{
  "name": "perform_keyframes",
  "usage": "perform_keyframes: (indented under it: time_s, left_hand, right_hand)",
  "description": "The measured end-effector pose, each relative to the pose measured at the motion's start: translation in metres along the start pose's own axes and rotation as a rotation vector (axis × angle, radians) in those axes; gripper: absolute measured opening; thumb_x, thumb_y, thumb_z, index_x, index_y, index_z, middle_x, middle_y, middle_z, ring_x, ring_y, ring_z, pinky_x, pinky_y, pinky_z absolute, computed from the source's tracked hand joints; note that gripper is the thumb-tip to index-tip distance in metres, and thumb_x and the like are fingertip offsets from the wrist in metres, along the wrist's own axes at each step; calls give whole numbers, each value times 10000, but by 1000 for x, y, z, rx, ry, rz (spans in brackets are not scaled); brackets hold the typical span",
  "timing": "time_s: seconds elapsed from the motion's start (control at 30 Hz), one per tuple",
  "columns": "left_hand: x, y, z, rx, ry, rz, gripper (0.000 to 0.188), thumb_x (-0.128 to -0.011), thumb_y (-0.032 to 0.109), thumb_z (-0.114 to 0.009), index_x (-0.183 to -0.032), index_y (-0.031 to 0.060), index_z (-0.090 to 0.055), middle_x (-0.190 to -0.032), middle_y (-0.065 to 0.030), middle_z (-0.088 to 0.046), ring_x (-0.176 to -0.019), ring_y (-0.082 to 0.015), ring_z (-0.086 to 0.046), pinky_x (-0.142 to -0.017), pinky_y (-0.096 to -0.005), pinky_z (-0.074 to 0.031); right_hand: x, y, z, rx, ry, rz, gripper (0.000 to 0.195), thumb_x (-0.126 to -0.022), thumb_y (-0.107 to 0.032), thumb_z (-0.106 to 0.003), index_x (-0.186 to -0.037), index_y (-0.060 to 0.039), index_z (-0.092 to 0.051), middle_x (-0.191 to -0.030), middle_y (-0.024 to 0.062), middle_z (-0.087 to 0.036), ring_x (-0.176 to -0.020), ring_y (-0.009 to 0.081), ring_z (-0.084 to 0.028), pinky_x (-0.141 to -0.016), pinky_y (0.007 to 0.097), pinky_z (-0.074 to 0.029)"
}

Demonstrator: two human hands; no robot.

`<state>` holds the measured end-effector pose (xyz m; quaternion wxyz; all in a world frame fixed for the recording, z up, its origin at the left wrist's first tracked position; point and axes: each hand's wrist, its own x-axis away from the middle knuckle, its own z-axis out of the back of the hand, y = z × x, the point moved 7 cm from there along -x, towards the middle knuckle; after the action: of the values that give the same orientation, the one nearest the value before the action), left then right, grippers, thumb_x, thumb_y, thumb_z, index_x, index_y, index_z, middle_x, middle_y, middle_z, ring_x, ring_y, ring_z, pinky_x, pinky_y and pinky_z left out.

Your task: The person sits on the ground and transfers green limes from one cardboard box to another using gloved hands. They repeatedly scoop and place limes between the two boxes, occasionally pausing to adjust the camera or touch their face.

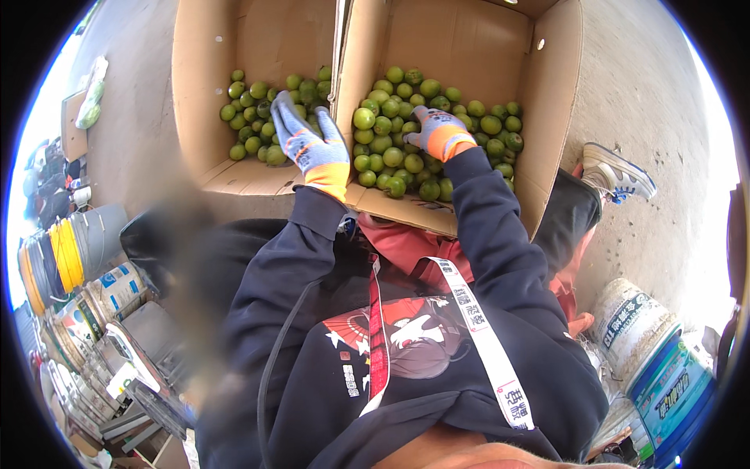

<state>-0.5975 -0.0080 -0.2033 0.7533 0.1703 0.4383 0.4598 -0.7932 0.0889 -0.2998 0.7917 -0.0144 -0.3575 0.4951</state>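
Note:
Two cardboard boxes stand side by side, each with round green fruits inside. My left hand (310,140), in a grey knitted glove with an orange cuff, is over the right part of the left box (205,117), its fingers spread above the green fruits (252,114) there. In the right box (469,35), my right hand (436,132), gloved alike, rests on the larger heap of green fruits (392,157). Its fingertips point left among them; whether they grip a fruit cannot be told.
Plastic buckets (630,319) stand at the lower right. Cable reels (64,255) and more buckets (114,290) crowd the left side. A shoe (615,170) is on the concrete floor right of the boxes. A dark cord hangs over my left sleeve.

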Motion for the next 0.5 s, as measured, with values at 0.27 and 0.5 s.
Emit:
perform_keyframes:
  time_s: [0.27,0.5]
  left_hand:
    - [15,69,-10,-117,-419,-558,700,-727,296,-757,-1340,64,-510,-1331,-127,-524,-1272,-351,-445,-1097,-491,-299]
    - [16,53,-8,-1,-333,-548,604,-716,223,-767,-1252,41,-558,-1236,-155,-568,-1193,-343,-503,-1085,-486,-329]
  right_hand:
    - [16,-23,14,-1405,-208,403,407,-915,-274,-681,-1237,-38,-602,-1073,17,-663,-972,90,-598,-858,265,-491]
    - [21,-45,8,-1472,-346,579,372,-939,-215,-648,-1260,-31,-608,-1169,34,-651,-1059,110,-590,-935,279,-485]
